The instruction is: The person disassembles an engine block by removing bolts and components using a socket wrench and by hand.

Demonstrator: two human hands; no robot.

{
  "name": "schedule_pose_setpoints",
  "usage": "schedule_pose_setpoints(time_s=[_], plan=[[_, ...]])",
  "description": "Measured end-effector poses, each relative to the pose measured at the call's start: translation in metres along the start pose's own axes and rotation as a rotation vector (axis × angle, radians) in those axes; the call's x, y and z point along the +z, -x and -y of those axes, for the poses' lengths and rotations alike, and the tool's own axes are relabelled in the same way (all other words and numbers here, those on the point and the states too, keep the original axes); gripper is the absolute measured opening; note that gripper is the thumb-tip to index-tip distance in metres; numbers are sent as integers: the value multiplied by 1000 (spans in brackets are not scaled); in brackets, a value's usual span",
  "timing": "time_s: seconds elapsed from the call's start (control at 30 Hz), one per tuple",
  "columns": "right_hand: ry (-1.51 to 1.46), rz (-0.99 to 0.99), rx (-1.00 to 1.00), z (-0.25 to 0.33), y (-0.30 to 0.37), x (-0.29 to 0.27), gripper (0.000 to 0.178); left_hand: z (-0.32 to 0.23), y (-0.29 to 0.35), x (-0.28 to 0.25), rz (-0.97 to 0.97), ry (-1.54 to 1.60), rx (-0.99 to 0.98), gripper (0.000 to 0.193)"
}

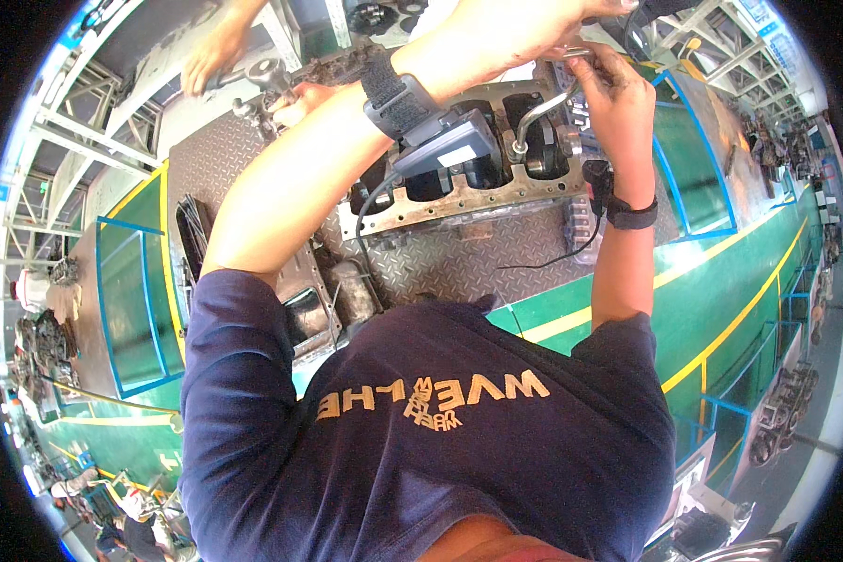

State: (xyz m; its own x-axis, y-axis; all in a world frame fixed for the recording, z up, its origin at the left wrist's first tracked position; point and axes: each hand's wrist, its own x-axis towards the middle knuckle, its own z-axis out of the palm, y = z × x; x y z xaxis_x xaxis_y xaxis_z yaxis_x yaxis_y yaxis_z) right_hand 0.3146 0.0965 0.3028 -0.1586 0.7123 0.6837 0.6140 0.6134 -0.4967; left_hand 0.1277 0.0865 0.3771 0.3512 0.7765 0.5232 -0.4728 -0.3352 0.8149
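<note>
In the head view my right hand [616,82] is closed round the upper part of a bent metal socket wrench [545,110]. The wrench's lower end meets the top of a bare engine block [412,214], beside an open cylinder bore. My left hand [557,26] reaches across the block to the same spot, just above the wrench's upper end. The top edge of the picture cuts off most of its fingers, so their grip is hidden. A dark strapped device [450,142] with a cable hangs at my left wrist, and a smaller one [598,178] at my right.
The block lies on a dark tread-plate bench top [440,260]. Left of it, another person's hand [217,54] is near a ratchet [266,73]; that person's other hand [307,99] is close by. Metal engine parts [311,314] lie near my left side. Green floor [618,292] with yellow lines surrounds the bench.
</note>
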Motion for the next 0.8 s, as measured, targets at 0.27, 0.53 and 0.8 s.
schedule_pose_setpoints(time_s=[0.27,0.53,0.8], plan=[[-26,-3,-31,-2,-6,16,17,-5,5,1,-195,-112,-71,29],[40,-39,-82,-10,-23,32,20,6,-18,-14,-267,-35,28,20],[-5,-27,-63,-33,-22,26,22,7,-20,16,-322,-88,-34,22]])
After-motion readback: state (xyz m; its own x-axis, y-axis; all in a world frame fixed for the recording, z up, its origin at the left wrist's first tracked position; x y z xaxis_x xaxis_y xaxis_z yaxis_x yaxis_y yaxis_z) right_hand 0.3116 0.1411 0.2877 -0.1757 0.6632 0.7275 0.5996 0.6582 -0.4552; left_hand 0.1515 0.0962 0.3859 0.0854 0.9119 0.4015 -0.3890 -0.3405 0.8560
